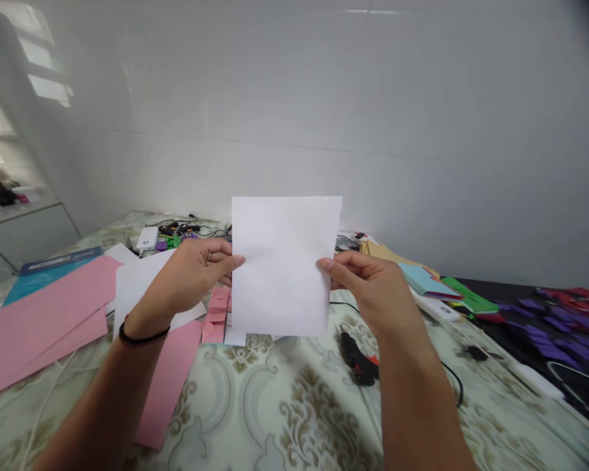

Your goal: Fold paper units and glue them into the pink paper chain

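Note:
A plain white sheet of paper [283,268] is held upright above the patterned tablecloth, in the middle of the view. My left hand [201,269] pinches its left edge, thumb in front and fingers behind. At the right edge, my right hand [366,280] grips the sheet the same way, its thumb on the front face. Small folded pink pieces [216,313] lie beside the sheet's lower left, partly hidden by it. A black glue gun [357,360] rests on the cloth to the left of my right forearm.
Large pink sheets [44,314] and a teal packet [44,278] lie at the left. Behind my left hand is a white power bank [148,239] among cords. Coloured paper [425,281], a white power strip [439,309] and purple pieces [552,337] are at the right.

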A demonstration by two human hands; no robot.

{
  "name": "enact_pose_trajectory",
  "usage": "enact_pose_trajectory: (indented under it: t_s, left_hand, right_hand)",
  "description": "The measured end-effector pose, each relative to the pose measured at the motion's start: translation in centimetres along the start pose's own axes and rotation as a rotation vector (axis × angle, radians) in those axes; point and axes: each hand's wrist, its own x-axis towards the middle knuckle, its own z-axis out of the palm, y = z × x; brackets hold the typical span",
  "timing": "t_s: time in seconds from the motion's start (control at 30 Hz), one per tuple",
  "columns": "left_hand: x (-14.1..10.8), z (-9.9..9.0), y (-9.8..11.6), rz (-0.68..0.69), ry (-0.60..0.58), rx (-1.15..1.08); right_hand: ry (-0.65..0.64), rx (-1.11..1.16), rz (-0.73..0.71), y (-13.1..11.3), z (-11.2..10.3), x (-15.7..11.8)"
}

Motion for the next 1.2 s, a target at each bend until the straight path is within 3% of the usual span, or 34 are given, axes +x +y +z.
enact_pose_trajectory:
  t_s: [0.6, 0.8, 1.2]
  left_hand:
    - [0.1, 0.2, -0.1, 0.004, -0.005, -0.031]
    - [0.0, 0.2, 0.1, 0.007, -0.032, -0.022]
    - [0.3, 0.2, -0.3, -0.011, -0.082, -0.011]
  right_hand:
    - [0.083, 0.098, -0.127, 0.7, 0.6, -0.1]
    - [0.044, 0.137, -0.102, 1.0, 0.4, 0.1]
    - [0.207, 0.107, -0.248, 0.6, 1.0, -0.1]
